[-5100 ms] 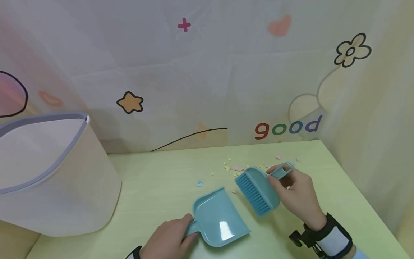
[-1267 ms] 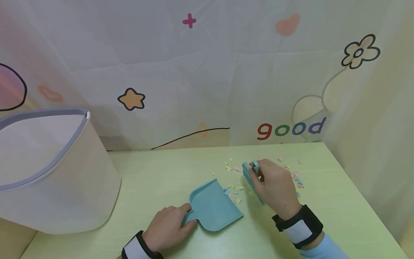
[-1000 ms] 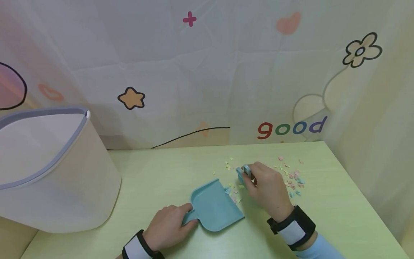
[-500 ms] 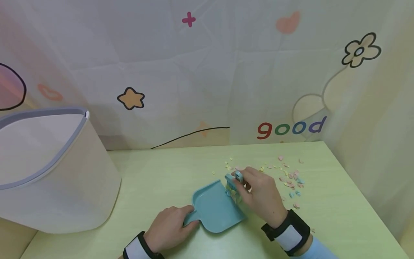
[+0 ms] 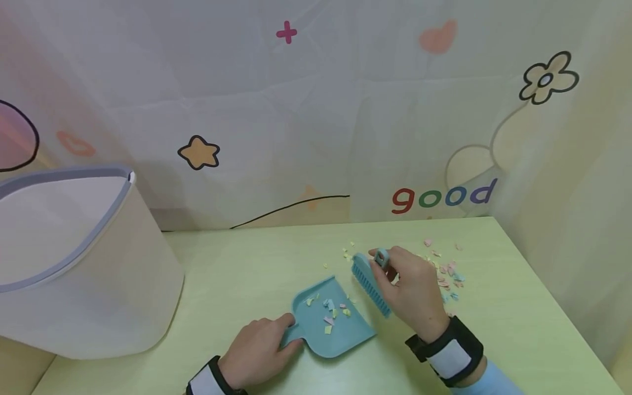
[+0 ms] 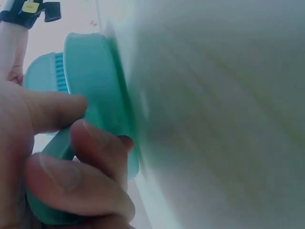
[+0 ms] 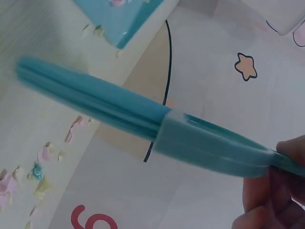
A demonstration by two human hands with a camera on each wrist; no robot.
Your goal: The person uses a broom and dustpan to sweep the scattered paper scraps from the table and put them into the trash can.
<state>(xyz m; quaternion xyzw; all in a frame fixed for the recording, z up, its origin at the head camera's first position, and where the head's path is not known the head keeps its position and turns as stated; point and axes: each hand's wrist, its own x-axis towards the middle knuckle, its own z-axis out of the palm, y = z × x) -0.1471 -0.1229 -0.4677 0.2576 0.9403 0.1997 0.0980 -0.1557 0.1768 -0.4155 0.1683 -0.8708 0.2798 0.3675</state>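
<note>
My left hand (image 5: 259, 351) grips the handle of a blue dustpan (image 5: 316, 296), which lies on the table with its wide lip facing right. Several paper scraps (image 5: 328, 321) in yellow, blue and pink lie in the pan. Just right of the lip, my right hand (image 5: 415, 288) pinches the handle of a small blue hand brush (image 5: 367, 282), bristles towards the pan. In the left wrist view, fingers wrap round the dustpan handle (image 6: 57, 148). The right wrist view has the brush (image 7: 209, 145) held by its handle end, bristles apart from the pan.
More paper scraps (image 5: 451, 269) are scattered to the right of and behind the right hand, with a few small bits behind the dustpan. A large white bin (image 5: 123, 274) with a grey-blue rim stands at the left. A printed curtain (image 5: 296, 109) hangs along the table's back.
The brush swept left to the dustpan lip, then drew back to the right. Scraps that lay at the lip are now in the pan. The left hand stays nearly in place lately.
</note>
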